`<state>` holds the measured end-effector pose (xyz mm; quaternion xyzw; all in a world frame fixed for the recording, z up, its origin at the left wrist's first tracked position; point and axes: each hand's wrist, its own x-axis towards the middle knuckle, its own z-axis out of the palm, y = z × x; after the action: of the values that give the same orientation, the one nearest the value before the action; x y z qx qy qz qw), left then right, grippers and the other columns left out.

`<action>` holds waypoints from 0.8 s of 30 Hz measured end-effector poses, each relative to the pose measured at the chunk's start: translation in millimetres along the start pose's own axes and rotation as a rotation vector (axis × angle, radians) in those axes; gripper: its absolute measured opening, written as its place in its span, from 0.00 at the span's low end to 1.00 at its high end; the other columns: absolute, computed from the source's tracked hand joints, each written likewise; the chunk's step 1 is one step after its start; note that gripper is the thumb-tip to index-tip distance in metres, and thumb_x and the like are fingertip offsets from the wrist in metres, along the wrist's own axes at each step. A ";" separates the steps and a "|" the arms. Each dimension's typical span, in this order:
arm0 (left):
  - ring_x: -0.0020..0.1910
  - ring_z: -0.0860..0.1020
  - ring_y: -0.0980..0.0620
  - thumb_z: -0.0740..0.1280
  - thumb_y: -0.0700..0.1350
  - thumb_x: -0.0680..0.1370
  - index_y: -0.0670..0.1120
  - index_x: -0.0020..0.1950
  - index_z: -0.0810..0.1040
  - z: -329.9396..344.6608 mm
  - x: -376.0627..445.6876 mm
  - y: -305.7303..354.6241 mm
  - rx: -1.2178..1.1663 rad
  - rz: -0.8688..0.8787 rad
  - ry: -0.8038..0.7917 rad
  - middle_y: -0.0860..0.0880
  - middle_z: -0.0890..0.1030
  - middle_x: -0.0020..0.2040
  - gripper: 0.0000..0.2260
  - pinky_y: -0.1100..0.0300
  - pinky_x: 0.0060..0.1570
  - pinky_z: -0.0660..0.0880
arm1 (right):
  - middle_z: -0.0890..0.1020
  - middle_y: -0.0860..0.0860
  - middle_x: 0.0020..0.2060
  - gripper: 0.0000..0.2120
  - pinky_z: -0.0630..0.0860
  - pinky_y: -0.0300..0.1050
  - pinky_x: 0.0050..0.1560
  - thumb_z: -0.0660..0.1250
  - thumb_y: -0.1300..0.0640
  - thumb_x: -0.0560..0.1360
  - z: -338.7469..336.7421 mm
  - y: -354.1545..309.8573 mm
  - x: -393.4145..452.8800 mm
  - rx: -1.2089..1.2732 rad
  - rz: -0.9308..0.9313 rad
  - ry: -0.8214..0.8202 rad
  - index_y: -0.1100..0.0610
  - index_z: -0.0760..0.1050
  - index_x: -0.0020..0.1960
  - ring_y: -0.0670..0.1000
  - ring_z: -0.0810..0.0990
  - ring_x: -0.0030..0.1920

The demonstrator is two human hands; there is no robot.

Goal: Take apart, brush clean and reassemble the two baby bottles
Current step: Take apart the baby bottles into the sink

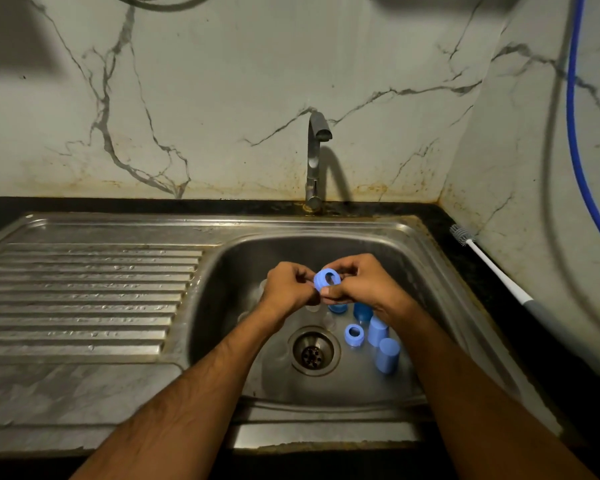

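Right over the bowl of the stainless steel sink (pixel 222 258), both hands meet on one blue plastic screw ring (pixel 327 278) from a baby bottle. The left hand (pixel 286 289) has its fingers curled, pinching the ring's left side, while the right hand (pixel 357 284) pinches the right side, its thumb lying across the lower edge of the ring. Through the ring's hole something pale shows, too small to make out.

Below the hands, on the sink floor, lie more blue parts. A second blue screw ring (pixel 354 335) sits just right of the round metal drain (pixel 313 351). Beside it towards the right wall of the bowl stand two blue plastic caps (pixel 383 344), one near the front, one behind it and touching. Two further blue pieces (pixel 362 311) lie close under the right wrist, partly hidden. Clear shapes near the left wrist at the back of the bowl are too faint to name.

A chrome tap (pixel 315 157) rises at the back edge of the sink. On the dark counter along the right edge rests a long white-handled bottle brush (pixel 492 268) with grey bristles, its head towards the back corner. A blue hose (pixel 579 161) hangs down the marbled wall on the right.
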<state>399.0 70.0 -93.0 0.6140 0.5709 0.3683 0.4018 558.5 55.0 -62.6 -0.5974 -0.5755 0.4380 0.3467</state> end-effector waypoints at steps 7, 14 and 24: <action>0.39 0.82 0.60 0.81 0.44 0.67 0.51 0.40 0.83 -0.7 -2.4 4.2 0.272 0.072 0.004 0.55 0.84 0.38 0.08 0.68 0.40 0.77 | 0.84 0.54 0.41 0.17 0.84 0.46 0.41 0.78 0.65 0.70 -24.9 11.3 4.8 -0.129 0.043 0.236 0.59 0.81 0.57 0.52 0.85 0.42; 0.44 0.84 0.50 0.78 0.42 0.68 0.42 0.44 0.85 28.5 -21.2 1.9 0.681 0.181 -0.400 0.46 0.86 0.43 0.08 0.56 0.50 0.80 | 0.86 0.52 0.51 0.21 0.81 0.46 0.52 0.82 0.57 0.63 -14.9 26.2 -0.2 -0.922 0.040 -0.045 0.53 0.84 0.55 0.53 0.84 0.51; 0.48 0.82 0.49 0.79 0.45 0.70 0.41 0.54 0.83 51.9 -21.4 -28.7 0.978 0.073 -0.627 0.45 0.84 0.51 0.16 0.56 0.53 0.79 | 0.85 0.55 0.48 0.17 0.82 0.48 0.52 0.80 0.56 0.67 -3.6 59.5 -8.2 -1.202 0.100 -0.486 0.59 0.82 0.53 0.55 0.84 0.49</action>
<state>433.0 45.6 -140.2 0.8272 0.5068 -0.1240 0.2084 585.1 41.5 -114.9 -0.5971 -0.7538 0.1780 -0.2088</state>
